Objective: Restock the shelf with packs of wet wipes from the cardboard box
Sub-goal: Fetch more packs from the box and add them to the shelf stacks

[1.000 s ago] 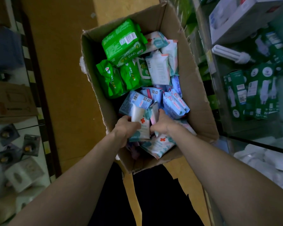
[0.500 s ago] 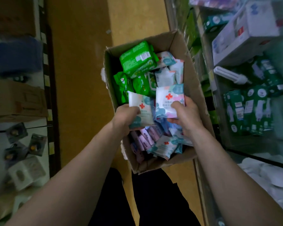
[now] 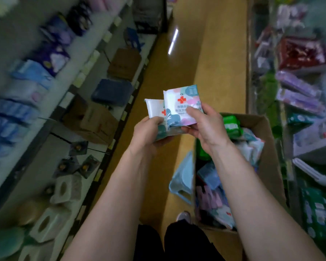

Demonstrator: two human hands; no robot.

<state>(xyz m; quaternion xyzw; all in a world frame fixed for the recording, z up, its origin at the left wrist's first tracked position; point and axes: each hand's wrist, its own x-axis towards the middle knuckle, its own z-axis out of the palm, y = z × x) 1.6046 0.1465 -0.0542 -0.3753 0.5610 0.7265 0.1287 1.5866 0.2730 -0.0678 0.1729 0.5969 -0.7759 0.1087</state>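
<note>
Two white wet wipe packs with a red cross and teal and pink shapes are held up over the aisle floor. My left hand [image 3: 149, 132] grips the left pack [image 3: 154, 110] from below. My right hand [image 3: 203, 125] pinches the right pack [image 3: 181, 104], thumb on its front; this pack overlaps the left one. The cardboard box [image 3: 269, 147] stands on the floor at the lower right, under my right forearm, and holds several green, blue, pink and white packs. Shelves [image 3: 68, 76] of blurred goods run along the left.
A second shelf unit [image 3: 307, 102] with purple, red and green goods stands close on the right. A light blue plastic item [image 3: 183, 181] leans against the box's left side. Brown boxes [image 3: 94, 119] and a blue case [image 3: 111, 93] sit on the left lower shelf. My shoe [image 3: 183, 216] is beside the box.
Both hands have lifted the two packs out of the box and brought them together. The view has swung up and left, so the aisle and left shelves now show.
</note>
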